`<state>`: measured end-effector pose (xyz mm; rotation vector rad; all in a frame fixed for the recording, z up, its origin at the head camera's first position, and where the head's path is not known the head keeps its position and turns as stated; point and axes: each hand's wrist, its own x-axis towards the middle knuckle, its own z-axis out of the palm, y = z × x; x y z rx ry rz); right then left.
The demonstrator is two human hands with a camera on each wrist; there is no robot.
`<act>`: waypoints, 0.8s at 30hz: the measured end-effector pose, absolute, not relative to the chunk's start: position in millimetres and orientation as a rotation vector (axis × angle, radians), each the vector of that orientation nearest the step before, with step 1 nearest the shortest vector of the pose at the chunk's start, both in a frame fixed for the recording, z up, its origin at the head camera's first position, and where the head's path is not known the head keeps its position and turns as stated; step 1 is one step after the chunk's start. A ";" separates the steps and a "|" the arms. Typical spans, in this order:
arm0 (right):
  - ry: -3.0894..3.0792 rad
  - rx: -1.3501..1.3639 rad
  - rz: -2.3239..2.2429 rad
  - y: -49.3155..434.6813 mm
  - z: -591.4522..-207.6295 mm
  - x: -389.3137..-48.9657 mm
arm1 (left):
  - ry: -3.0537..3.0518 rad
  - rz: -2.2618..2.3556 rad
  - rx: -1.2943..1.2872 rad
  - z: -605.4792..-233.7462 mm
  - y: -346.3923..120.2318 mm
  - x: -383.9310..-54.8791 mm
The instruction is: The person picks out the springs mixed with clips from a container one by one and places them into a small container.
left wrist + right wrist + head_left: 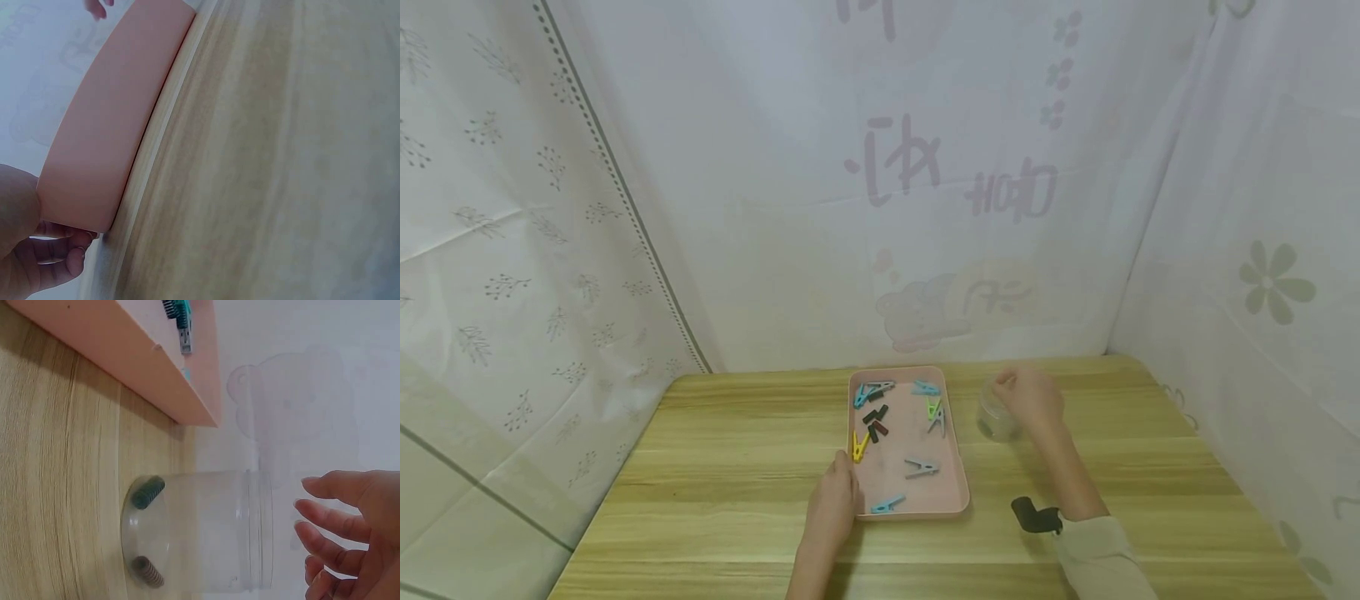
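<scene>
A pink tray [910, 492] holds several plastic clips, among them a yellow clip [861, 447], a green clip [933, 407] and a grey clip [922, 467]. Small dark ribbed cylinders [871, 417] lie in its left half. My left hand [833, 500] grips the tray's near left corner, fingers bent round its end wall in the left wrist view. Right of the tray stands a clear jar [212, 531], upright and without a lid. Inside, at the bottom, are a green ribbed cylinder [148, 492] and a brownish one. My right hand [1032, 402] hovers over the jar's mouth, fingers loosely bent with nothing between them.
The wooden table [730, 483] ends at the back against a pale printed curtain [790, 250]. More curtains hang on both sides. A black wrist camera [1036, 516] sits at my right cuff.
</scene>
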<state>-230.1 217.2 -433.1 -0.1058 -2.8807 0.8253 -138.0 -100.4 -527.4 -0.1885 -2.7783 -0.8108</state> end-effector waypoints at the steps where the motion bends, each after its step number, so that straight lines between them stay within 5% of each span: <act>1: -2.876 -0.103 0.830 215.6 -432.6 -230.1 | -2.780 -0.813 -0.186 -527.3 -100.4 -138.0; 24: -2.858 -0.031 0.911 181.3 -432.2 -231.0 | -2.780 -0.822 -0.165 -526.6 -99.1 -139.1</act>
